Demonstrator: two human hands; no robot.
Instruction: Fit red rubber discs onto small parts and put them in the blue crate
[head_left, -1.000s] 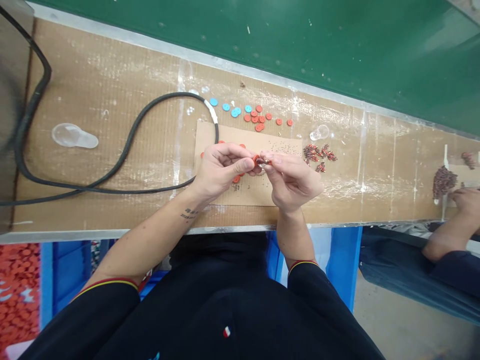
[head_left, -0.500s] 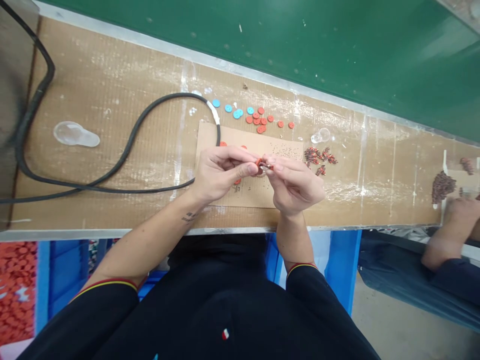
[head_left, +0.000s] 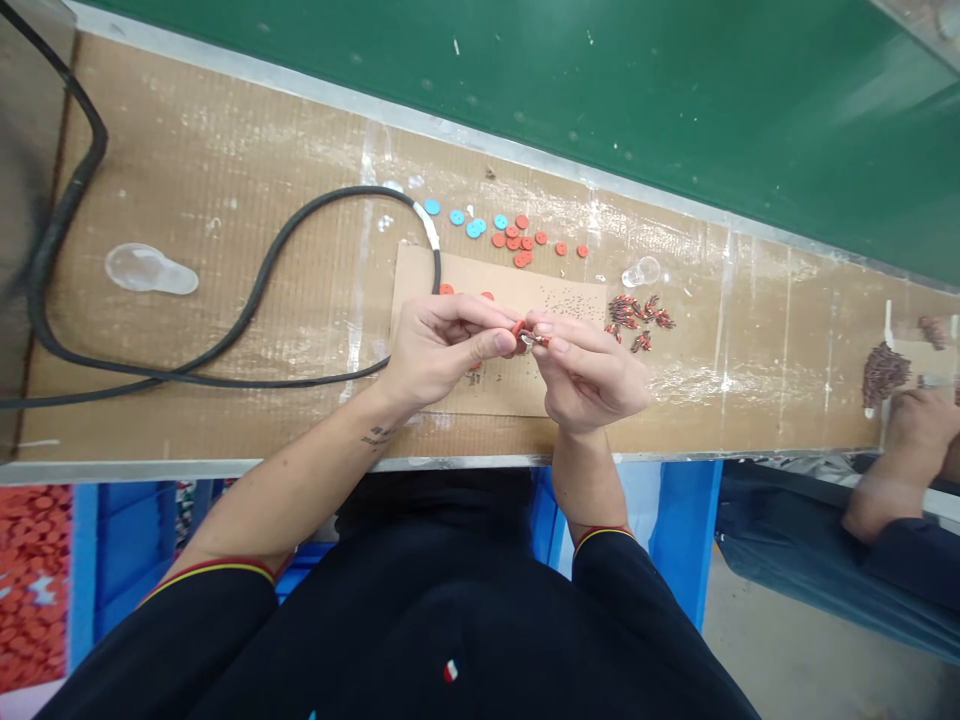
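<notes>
My left hand (head_left: 442,350) pinches an orange-red button (head_left: 518,328) between thumb and fingers, above a cardboard sheet (head_left: 480,275). My right hand (head_left: 589,375) holds a tiny metal part (head_left: 537,340) between its fingertips, right against that button. Its exact shape is too small to tell. Several more orange-red buttons (head_left: 517,240) and several blue buttons (head_left: 459,217) lie just beyond the sheet. To the right of my right hand sits a heap of small red-and-black wired parts (head_left: 634,316). Fine dark specks (head_left: 566,300) are scattered on the cardboard.
A black cable (head_left: 262,300) curves across the wooden bench left of the sheet. A green panel (head_left: 525,80) runs along its far edge. A co-worker's hand (head_left: 919,420) works at the right by a brown heap (head_left: 883,375). Blue crates (head_left: 124,550) stand below.
My hands have drawn slightly closer, and the metal part now presses against the button. The co-worker's hand has shifted slightly.
</notes>
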